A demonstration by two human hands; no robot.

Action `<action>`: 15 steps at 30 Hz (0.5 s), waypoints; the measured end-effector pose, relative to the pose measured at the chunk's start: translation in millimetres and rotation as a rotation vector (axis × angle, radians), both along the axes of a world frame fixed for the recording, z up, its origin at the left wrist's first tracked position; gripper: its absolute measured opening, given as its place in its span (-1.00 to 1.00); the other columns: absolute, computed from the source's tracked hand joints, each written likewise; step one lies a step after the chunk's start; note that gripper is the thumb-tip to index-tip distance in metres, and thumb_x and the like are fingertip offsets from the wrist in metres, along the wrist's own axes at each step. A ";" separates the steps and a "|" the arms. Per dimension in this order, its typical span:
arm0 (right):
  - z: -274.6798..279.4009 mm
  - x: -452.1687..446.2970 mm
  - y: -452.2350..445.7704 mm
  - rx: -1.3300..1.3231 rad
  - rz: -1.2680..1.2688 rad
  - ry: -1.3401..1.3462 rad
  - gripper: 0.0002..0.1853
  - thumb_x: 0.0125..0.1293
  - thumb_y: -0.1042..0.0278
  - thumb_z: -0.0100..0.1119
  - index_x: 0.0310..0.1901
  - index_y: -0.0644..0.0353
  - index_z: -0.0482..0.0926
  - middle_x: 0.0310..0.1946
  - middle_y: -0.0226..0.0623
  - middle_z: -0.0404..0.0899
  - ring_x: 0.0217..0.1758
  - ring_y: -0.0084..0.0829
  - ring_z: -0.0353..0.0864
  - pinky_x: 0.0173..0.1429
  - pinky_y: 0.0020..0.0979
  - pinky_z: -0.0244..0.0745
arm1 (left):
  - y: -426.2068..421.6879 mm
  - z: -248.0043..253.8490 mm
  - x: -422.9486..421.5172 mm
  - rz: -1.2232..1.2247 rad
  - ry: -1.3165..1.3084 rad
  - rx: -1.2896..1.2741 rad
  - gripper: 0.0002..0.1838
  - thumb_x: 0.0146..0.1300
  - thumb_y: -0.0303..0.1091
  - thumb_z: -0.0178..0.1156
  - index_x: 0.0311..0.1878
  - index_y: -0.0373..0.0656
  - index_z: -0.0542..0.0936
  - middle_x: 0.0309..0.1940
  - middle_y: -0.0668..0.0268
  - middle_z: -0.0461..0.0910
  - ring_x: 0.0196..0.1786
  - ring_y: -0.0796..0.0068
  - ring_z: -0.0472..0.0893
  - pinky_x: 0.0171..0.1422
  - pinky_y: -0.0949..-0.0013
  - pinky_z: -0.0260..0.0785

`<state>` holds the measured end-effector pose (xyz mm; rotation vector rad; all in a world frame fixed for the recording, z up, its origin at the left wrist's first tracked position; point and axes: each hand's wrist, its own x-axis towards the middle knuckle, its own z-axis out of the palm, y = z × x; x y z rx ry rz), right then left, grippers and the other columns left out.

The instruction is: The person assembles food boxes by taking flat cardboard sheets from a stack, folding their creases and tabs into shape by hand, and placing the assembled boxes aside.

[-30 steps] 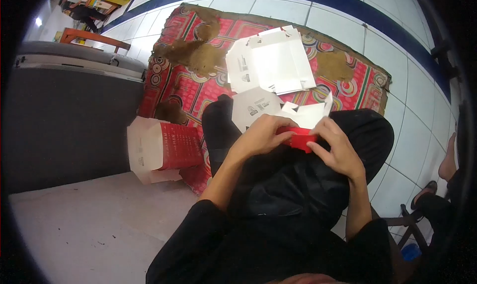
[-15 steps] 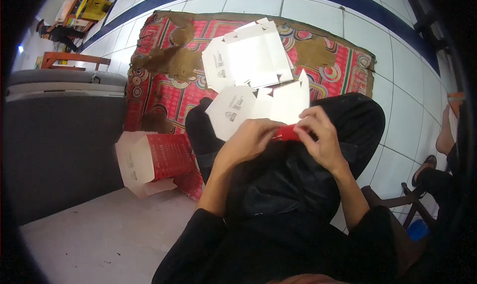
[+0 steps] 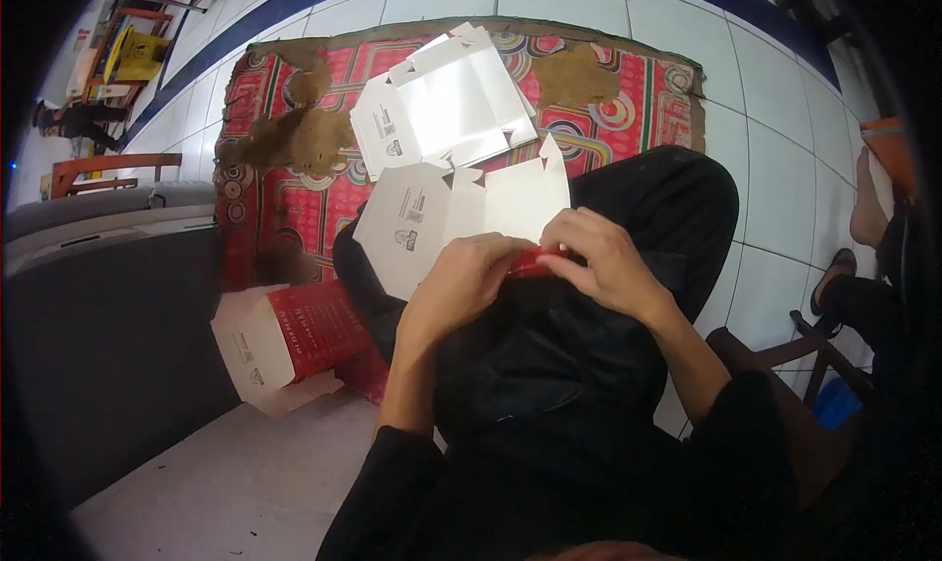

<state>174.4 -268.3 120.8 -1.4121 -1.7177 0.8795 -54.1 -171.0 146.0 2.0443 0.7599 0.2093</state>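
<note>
A cardboard box blank (image 3: 520, 200) lies over my lap, white side up, with a grey printed flap at its left and its near edge folded up to show red. My left hand (image 3: 469, 281) is closed on the left part of that red edge. Close beside it, my right hand (image 3: 603, 267) pinches the same edge between thumb and fingers. Beyond the blank, a stack of flat white blanks (image 3: 456, 100) rests on the patterned mat (image 3: 653, 110). To my left stands a partly folded red and white box (image 3: 319, 331).
A dark grey padded block (image 3: 118, 335) stands at the left, with a wooden stool (image 3: 108, 169) behind it. Another person's bare foot (image 3: 865, 203) and a sandalled foot (image 3: 834, 272) show at the right, near a dark chair frame (image 3: 785, 350). A distant person (image 3: 78, 122) is at upper left.
The view has shifted, so the mat and stack appear further left. My hands have stayed on the red edge, which now shows as a narrower strip between them.
</note>
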 end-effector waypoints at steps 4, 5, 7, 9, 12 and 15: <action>2.7 -5.4 0.7 -0.125 -0.111 0.071 -0.82 0.40 0.40 0.54 -0.13 0.31 0.74 -0.21 -0.21 0.72 -0.15 -0.25 0.74 -0.02 -0.23 0.62 | 3.0 9.2 1.2 0.010 0.040 0.011 -0.73 0.50 -0.51 0.26 0.16 -0.26 0.79 -0.05 -0.09 0.80 0.01 -0.22 0.77 0.14 -0.03 0.60; 0.3 -9.1 0.1 -0.106 -0.131 0.092 -0.83 0.40 0.40 0.54 -0.12 0.30 0.75 -0.25 -0.20 0.72 -0.14 -0.22 0.74 -0.01 -0.22 0.62 | 4.6 10.9 0.0 -0.008 0.059 0.031 -0.73 0.50 -0.52 0.26 0.17 -0.26 0.78 -0.07 -0.09 0.79 0.00 -0.22 0.76 0.14 -0.02 0.60; -14.2 -14.6 -2.1 -0.047 -0.095 0.120 -0.84 0.41 0.41 0.52 -0.09 0.29 0.75 -0.23 -0.18 0.73 -0.14 -0.20 0.75 -0.01 -0.21 0.63 | 6.8 11.7 -2.1 -0.038 0.077 0.046 -0.72 0.49 -0.52 0.26 0.18 -0.26 0.78 -0.08 -0.08 0.79 -0.01 -0.22 0.76 0.15 0.00 0.60; -15.9 -11.9 -3.2 0.032 -0.008 0.145 -0.84 0.44 0.44 0.47 -0.02 0.28 0.76 -0.19 -0.12 0.75 -0.14 -0.15 0.75 0.00 -0.20 0.64 | 4.1 11.7 -4.1 -0.066 0.097 0.059 -0.73 0.48 -0.53 0.27 0.17 -0.26 0.78 -0.14 -0.08 0.77 -0.08 -0.18 0.77 0.11 0.02 0.62; 5.0 -9.1 -1.4 -0.064 -0.067 0.192 -0.85 0.43 0.47 0.47 -0.04 0.29 0.76 -0.18 -0.12 0.75 -0.13 -0.11 0.76 0.02 -0.19 0.64 | -4.6 27.2 -1.3 0.039 0.127 -0.126 -0.72 0.45 -0.54 0.30 0.17 -0.28 0.77 -0.17 -0.06 0.76 -0.14 -0.10 0.79 0.04 0.07 0.64; -5.7 -5.6 3.3 0.046 -0.022 0.131 -0.86 0.42 0.46 0.47 -0.06 0.28 0.75 -0.19 -0.12 0.73 -0.13 -0.08 0.76 0.04 -0.18 0.65 | -1.0 21.6 -9.2 0.058 0.069 -0.099 -0.68 0.40 -0.54 0.35 0.19 -0.27 0.76 -0.16 -0.04 0.77 -0.18 0.00 0.80 -0.03 0.13 0.65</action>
